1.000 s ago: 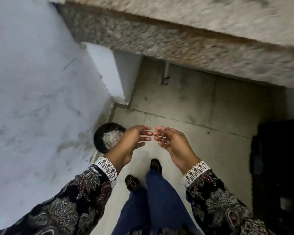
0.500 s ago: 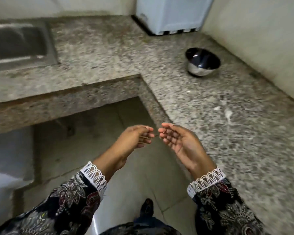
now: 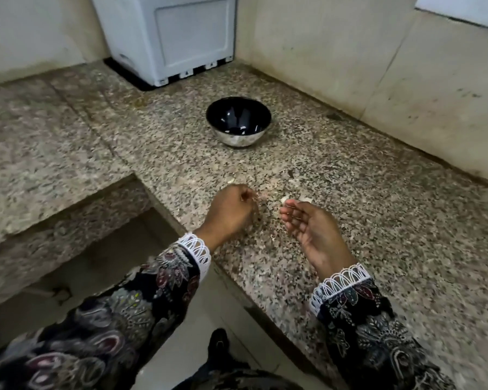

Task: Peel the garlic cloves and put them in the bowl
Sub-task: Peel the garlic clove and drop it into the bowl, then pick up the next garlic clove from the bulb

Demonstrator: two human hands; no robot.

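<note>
A steel bowl point(image 3: 238, 136) with a dark inside stands on the speckled granite counter point(image 3: 378, 220), a good way beyond both hands. A few small pale garlic cloves point(image 3: 284, 199) lie on the counter just past my fingertips, and another bit point(image 3: 231, 181) lies further left. My left hand point(image 3: 230, 212) hovers low over the counter with its back to me and its fingers curled. A blurred pale piece sits at its fingertips, and whether it is pinched is unclear. My right hand point(image 3: 312, 230) is beside it, palm turned inward, fingers relaxed and holding nothing.
A white appliance point(image 3: 169, 38) stands in the back corner behind the bowl. Tiled walls point(image 3: 378, 66) close off the counter at the right and rear. The counter is L-shaped, with its inner edge point(image 3: 164, 204) left of my hands and the floor point(image 3: 181, 347) below.
My view swung up from the floor and a bin to the counter. Both hands moved forward from over the floor to just above the counter near the cloves.
</note>
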